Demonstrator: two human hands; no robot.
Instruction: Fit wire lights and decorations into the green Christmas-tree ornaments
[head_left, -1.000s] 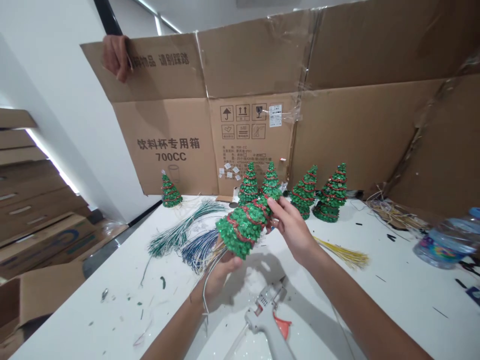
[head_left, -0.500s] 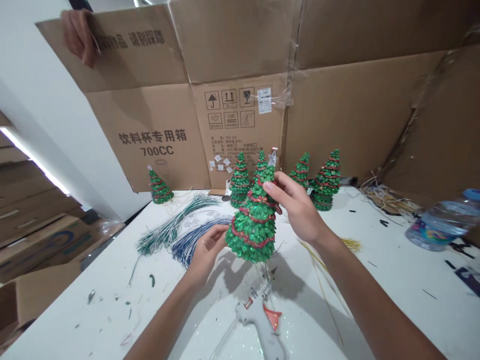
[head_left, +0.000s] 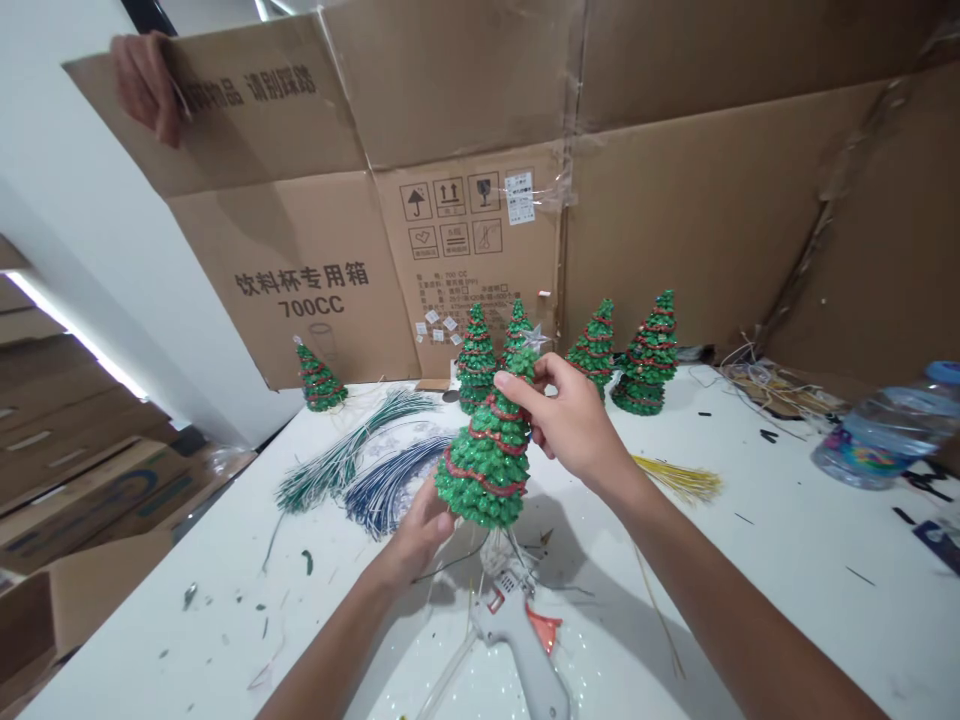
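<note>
A small green tree [head_left: 487, 460] with red garland and a clear star [head_left: 534, 338] at its tip is held up above the table. My right hand [head_left: 566, 415] grips it near the top, thumb on the front. Around the lower left side of the tree is my left hand [head_left: 424, 525], its fingers partly hidden behind the branches. Just below the tree lies a white glue gun [head_left: 521, 640] with an orange trigger. Wire ends show beneath the tree's base.
Several finished-looking trees [head_left: 649, 355] stand along a cardboard wall [head_left: 465, 90]. Green wires [head_left: 337, 455], blue wires [head_left: 390, 485] and yellow wires [head_left: 679, 478] lie on the white table [head_left: 337, 620]. A water bottle [head_left: 874, 435] is at right. Another person's hand [head_left: 148, 85] grips the cardboard.
The held tree has moved slightly left and turned, with both hands following. Its star now faces the camera more. More of the yellow wires shows.
</note>
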